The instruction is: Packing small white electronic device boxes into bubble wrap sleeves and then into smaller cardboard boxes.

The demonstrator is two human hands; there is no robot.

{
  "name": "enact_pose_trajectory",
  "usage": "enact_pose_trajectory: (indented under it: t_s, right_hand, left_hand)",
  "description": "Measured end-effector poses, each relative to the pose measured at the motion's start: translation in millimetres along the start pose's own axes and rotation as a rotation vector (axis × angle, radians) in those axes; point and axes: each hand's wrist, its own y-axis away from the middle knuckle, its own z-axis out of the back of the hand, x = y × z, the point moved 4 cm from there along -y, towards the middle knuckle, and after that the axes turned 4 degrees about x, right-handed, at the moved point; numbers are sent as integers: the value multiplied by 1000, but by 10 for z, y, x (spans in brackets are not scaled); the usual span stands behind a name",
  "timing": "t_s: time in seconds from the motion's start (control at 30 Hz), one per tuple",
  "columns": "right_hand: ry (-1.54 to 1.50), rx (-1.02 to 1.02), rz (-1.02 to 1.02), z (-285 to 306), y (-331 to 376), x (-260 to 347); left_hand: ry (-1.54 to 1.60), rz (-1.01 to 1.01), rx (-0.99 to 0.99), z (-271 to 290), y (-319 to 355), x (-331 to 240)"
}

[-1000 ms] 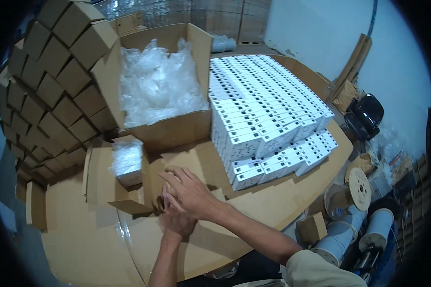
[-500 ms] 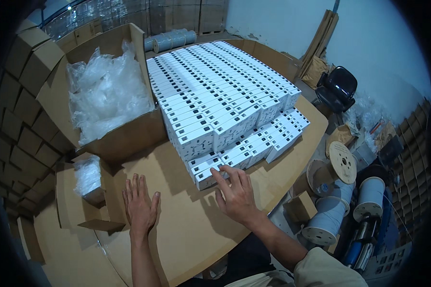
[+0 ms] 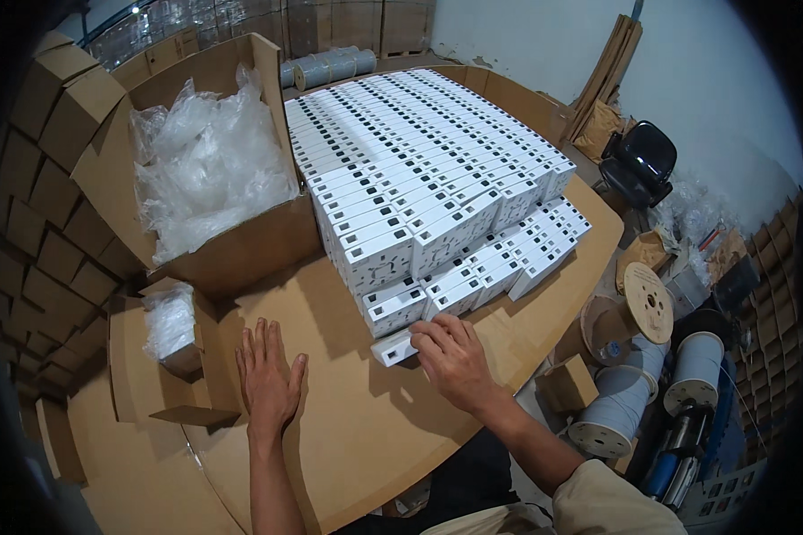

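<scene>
Rows of slim white boxes (image 3: 379, 214) with dark square marks stand packed in two tiers on the cardboard-covered table (image 3: 357, 437). At the near corner, one slim white box (image 3: 394, 348) is apart from the row and slightly tilted. My right hand (image 3: 455, 361) has its fingers closed on this box's right end, which they partly hide. My left hand (image 3: 270, 379) lies flat on the table with its fingers stretched out, holding nothing. Beside it on the left is a small open carton (image 3: 201, 406) with clear plastic-wrapped items (image 3: 169, 321) inside.
A large open carton (image 3: 241, 259) full of clear plastic bags (image 3: 214, 160) stands left of the stack. Brown cartons (image 3: 53, 223) line the left side. Cable spools (image 3: 602, 401) and a black chair (image 3: 638, 165) are on the floor at the right.
My right hand has closed on the nearest slim white box and drawn it toward me, away from the row. My left hand stays flat on the table. The view has shifted slightly.
</scene>
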Motion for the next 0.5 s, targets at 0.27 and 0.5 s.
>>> enact_pose_trajectory:
  t_s: [0.27,0.5]
  right_hand:
    - [-107,159,35,75,3,203]
    - [-396,260,-32,-54,-375,512]
  left_hand:
    - [179,-65,-113,210,91,-61]
    - [839,135,46,435,151,-124]
